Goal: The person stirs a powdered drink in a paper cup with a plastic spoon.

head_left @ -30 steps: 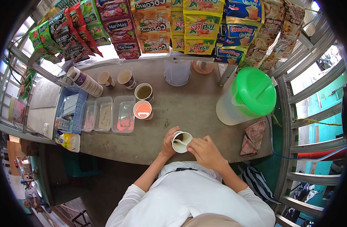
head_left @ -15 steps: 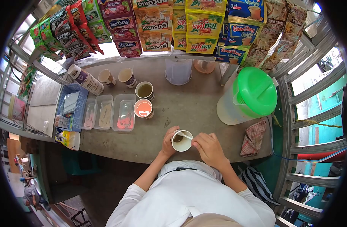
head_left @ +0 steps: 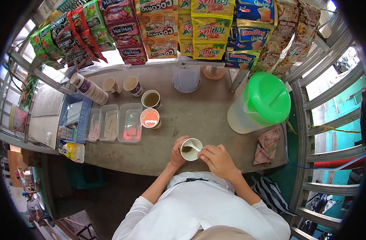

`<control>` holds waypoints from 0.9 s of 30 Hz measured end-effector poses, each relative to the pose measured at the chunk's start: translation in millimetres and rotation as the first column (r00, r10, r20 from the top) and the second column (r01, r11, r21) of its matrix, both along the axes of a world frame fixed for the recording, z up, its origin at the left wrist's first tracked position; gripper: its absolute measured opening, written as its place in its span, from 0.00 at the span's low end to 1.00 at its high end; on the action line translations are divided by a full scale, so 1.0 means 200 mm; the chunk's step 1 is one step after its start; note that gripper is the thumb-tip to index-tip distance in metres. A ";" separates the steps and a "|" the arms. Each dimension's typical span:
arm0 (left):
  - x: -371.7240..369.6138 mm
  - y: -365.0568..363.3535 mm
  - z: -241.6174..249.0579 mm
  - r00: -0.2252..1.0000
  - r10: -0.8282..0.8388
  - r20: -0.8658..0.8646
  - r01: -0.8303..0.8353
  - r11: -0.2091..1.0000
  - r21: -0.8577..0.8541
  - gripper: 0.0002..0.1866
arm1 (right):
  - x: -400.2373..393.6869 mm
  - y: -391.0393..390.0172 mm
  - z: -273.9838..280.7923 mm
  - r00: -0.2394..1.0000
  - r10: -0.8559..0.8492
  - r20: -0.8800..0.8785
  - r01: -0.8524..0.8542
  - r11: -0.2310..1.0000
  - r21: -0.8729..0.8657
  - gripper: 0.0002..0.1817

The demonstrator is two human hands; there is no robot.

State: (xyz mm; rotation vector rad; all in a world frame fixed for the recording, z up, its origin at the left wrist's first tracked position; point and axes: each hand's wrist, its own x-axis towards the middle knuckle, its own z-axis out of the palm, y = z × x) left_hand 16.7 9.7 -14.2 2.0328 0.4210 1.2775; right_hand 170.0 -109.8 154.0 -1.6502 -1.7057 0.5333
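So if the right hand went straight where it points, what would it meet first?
Most likely the paper cup in the left hand: the right hand, holding the white spoon, is beside its rim, though depth is unclear.

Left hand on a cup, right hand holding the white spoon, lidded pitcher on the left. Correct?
No: the head view shows the lidded pitcher on the right. Left hand on a cup, right hand holding the white spoon: both correct.

On your right, a green-lidded translucent plastic pitcher stands near a crumpled red-checked cloth; a blue plastic basket sits at your left; colourful sachet strips hang ahead.
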 end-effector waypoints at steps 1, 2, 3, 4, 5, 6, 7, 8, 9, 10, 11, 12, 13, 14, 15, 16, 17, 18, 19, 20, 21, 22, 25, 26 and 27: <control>0.00 0.00 0.00 1.000 0.002 -0.020 -0.002 1.000 -0.008 0.39 | 0.00 0.00 0.01 1.000 0.002 0.009 -0.002 1.000 -0.021 0.07; -0.01 0.00 0.00 1.000 0.002 -0.017 -0.002 1.000 0.015 0.40 | 0.00 0.00 0.02 1.000 0.005 0.014 -0.005 0.999 -0.045 0.07; 0.00 0.01 -0.01 1.000 0.002 -0.010 -0.002 0.999 0.039 0.41 | 0.01 0.00 0.03 1.000 0.009 0.023 -0.008 0.998 -0.067 0.07; 0.01 0.01 -0.01 1.000 0.002 -0.001 -0.002 0.998 0.063 0.41 | 0.01 0.00 0.05 0.999 0.020 0.045 -0.016 0.997 -0.072 0.07; 0.01 0.01 0.00 1.000 0.005 0.000 -0.005 0.998 0.059 0.41 | 0.01 0.01 0.06 0.997 0.031 0.069 -0.026 0.997 -0.074 0.07; 0.01 0.00 0.00 1.000 0.009 0.000 -0.009 0.998 0.054 0.42 | 0.01 0.01 0.07 0.995 0.044 0.091 -0.037 0.996 -0.077 0.07; 0.01 0.00 0.00 1.000 0.014 -0.003 -0.014 0.999 0.050 0.42 | 0.01 0.02 0.07 0.996 0.045 0.081 -0.041 0.998 -0.057 0.07; 0.01 0.00 -0.01 1.000 0.018 -0.002 -0.018 0.999 0.048 0.42 | 0.01 0.02 0.07 0.997 0.047 0.069 -0.045 0.998 -0.037 0.07; 0.01 0.01 -0.01 1.000 0.021 -0.003 -0.020 0.999 0.045 0.42 | 0.01 0.02 0.07 0.997 0.049 0.056 -0.048 0.999 -0.018 0.07; 0.01 0.01 -0.01 1.000 0.022 -0.005 -0.022 0.999 0.040 0.42 | 0.00 0.03 0.05 0.998 0.035 0.055 -0.036 0.999 0.014 0.07; 0.00 0.00 -0.01 1.000 0.026 -0.004 -0.026 0.999 0.043 0.42 | 0.00 0.04 0.03 0.998 0.021 0.052 -0.023 0.999 0.044 0.07; 0.00 0.00 -0.01 0.999 0.032 -0.004 -0.031 0.999 0.045 0.42 | -0.01 0.04 0.02 0.999 0.007 0.048 -0.011 0.997 0.073 0.07; 0.00 0.00 0.00 0.999 0.037 -0.001 -0.037 0.998 0.050 0.43 | -0.01 0.03 0.00 0.998 0.012 0.054 -0.015 0.998 0.055 0.07; 0.00 0.00 -0.01 0.999 0.038 0.009 -0.038 0.998 0.059 0.43 | -0.02 0.03 0.00 0.998 0.016 0.065 -0.018 0.999 0.041 0.07; 0.01 0.00 0.00 0.999 0.046 0.007 -0.046 0.997 0.058 0.43 | -0.01 0.03 0.01 0.997 0.020 0.081 -0.022 0.999 0.030 0.07; 0.01 0.00 0.00 0.999 0.053 0.008 -0.054 0.997 0.062 0.42 | -0.01 0.03 0.02 0.996 0.028 0.085 -0.029 0.999 0.019 0.07; 0.02 0.00 0.00 0.998 0.060 0.010 -0.060 0.996 0.067 0.42 | 0.00 0.02 0.04 0.995 0.035 0.089 -0.036 0.999 0.009 0.07; 0.02 0.00 0.01 0.997 0.072 0.001 -0.072 0.995 0.072 0.41 | 0.00 0.03 0.05 0.995 0.040 0.091 -0.040 0.999 -0.001 0.07; 0.03 0.02 0.04 0.996 0.083 -0.015 -0.081 0.991 0.104 0.41 | 0.01 0.04 0.05 0.996 0.012 0.093 -0.015 0.999 0.030 0.07; 0.03 0.02 0.06 0.995 0.094 -0.036 -0.089 0.987 0.134 0.41 | 0.01 0.04 0.04 0.996 -0.015 0.088 0.010 0.998 0.058 0.07; 0.01 0.01 0.08 0.992 0.105 -0.063 -0.094 0.983 0.159 0.40 | 0.00 0.04 0.03 0.996 -0.043 0.078 0.037 0.996 0.080 0.07; 0.02 0.01 0.10 0.992 0.111 -0.064 -0.099 0.980 0.171 0.40 | 0.00 0.04 0.02 0.995 -0.036 0.093 0.031 0.998 0.060 0.07; 0.01 0.01 0.09 0.989 0.125 -0.075 -0.108 0.974 0.200 0.39 | 0.00 0.03 0.01 0.994 -0.031 0.105 0.030 1.000 0.005 0.08; 0.01 0.01 0.09 0.986 0.145 -0.078 -0.126 0.971 0.205 0.39 | -0.01 0.03 0.01 0.996 -0.040 0.085 0.040 0.999 0.005 0.08; 0.02 0.01 0.09 0.985 0.151 -0.079 -0.133 0.970 0.204 0.39 | -0.01 0.03 0.01 0.997 -0.050 0.064 0.049 0.999 0.009 0.08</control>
